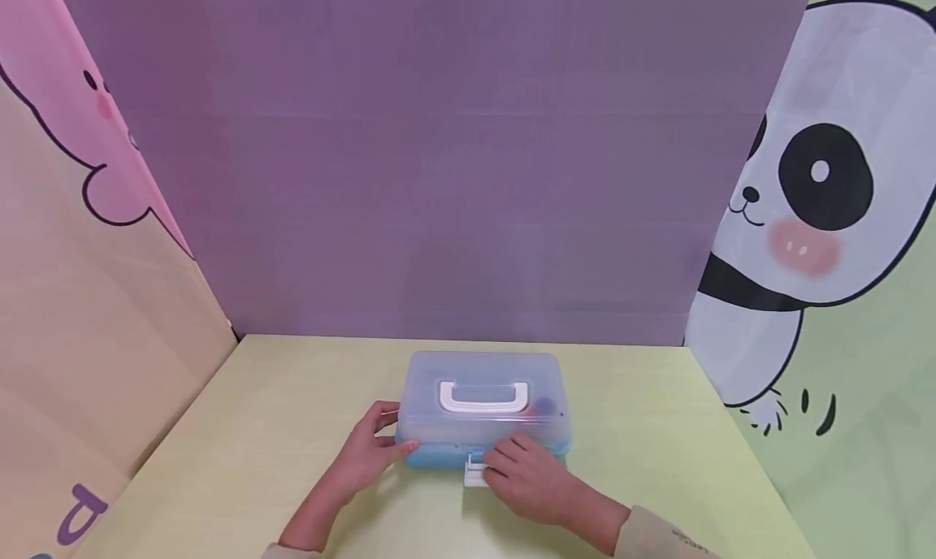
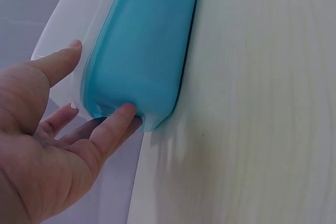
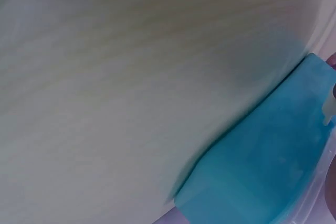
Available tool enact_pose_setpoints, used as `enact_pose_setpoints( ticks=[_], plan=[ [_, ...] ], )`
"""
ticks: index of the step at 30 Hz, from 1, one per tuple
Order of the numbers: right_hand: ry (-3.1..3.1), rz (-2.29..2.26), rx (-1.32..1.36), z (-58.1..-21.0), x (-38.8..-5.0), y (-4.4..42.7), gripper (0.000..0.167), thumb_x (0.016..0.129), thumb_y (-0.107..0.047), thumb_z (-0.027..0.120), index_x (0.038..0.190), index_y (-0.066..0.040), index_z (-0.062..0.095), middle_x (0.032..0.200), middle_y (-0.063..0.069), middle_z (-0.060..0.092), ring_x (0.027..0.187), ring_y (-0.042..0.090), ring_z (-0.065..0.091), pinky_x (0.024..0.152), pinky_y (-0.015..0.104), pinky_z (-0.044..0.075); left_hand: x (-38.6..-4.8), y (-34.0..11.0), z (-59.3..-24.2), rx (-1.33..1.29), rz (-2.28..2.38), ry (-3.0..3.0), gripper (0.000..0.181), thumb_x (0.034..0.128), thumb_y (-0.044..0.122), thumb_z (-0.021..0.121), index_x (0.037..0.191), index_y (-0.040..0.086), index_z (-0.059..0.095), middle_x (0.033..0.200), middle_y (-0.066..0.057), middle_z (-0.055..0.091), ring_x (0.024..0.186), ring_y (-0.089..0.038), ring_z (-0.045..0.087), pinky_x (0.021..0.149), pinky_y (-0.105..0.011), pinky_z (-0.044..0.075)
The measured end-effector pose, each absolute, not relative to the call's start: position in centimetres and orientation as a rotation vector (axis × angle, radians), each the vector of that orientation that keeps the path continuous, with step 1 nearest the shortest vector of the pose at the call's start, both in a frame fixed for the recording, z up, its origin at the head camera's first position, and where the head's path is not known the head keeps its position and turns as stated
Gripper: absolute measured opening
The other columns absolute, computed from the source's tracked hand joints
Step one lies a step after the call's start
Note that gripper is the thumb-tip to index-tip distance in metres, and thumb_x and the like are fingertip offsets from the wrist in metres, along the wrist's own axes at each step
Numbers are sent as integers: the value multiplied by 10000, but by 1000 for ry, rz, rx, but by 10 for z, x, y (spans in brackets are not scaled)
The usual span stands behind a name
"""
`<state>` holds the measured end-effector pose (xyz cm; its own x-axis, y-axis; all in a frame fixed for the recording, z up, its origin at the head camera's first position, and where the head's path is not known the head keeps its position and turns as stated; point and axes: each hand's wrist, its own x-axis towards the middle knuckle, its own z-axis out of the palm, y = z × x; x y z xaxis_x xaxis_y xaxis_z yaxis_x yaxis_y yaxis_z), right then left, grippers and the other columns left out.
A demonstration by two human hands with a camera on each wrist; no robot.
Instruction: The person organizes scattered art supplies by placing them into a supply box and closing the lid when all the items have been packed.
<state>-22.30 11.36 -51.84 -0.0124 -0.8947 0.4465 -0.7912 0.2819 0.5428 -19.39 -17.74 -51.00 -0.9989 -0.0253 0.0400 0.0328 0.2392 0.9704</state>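
Observation:
A plastic storage box [image 1: 439, 457] with a light blue base and a translucent lid [image 1: 431, 380] stands on the table. Its lid is down, with a white handle [image 1: 486, 406] lying flat on top. My left hand [image 1: 366, 457] holds the box's left end, thumb at the front corner and fingers along the side; the left wrist view shows those fingers [image 2: 113, 127] against the blue end wall. At the front, my right hand [image 1: 530, 478] pinches the white latch [image 1: 475, 471], which hangs tilted outward. The right wrist view catches only fingertips at its edge.
The pale wooden table [image 1: 292, 396] extends around the box. Behind it rises a purple backdrop [image 1: 453, 177]. A pink cartoon panel [image 1: 95, 218] stands at the left and a panda panel [image 1: 819, 299] at the right. Something red and dark shows dimly through the lid.

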Motion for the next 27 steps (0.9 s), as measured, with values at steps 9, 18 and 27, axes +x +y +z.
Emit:
enact_pose_setpoints(
  ticks=[9,18,27],
  plan=[
    [-1809,22,1437,-511,-222,115,181,939,-242,528,1022,-134,647,967,-2,603,893,229,556,830,360,455,-195,-179,-512,24,-1901,-2436,594,772,103,829,1272,66,510,1334,-237,516,981,-332,641,777,-413,570],
    [-1600,48,1385,-508,-226,111,258,974,-113,444,966,-109,702,929,24,646,828,234,588,744,345,483,-198,-179,-512,16,-1925,-2411,594,773,90,826,1280,73,517,1334,-234,519,975,-324,645,770,-410,572],
    [-1659,4,1350,-514,-221,110,218,944,-238,531,982,-108,702,941,25,636,767,228,550,689,313,444,-198,-178,-517,37,-1917,-2414,608,767,68,826,1289,73,514,1339,-241,517,977,-323,646,768,-414,574]
  ],
)
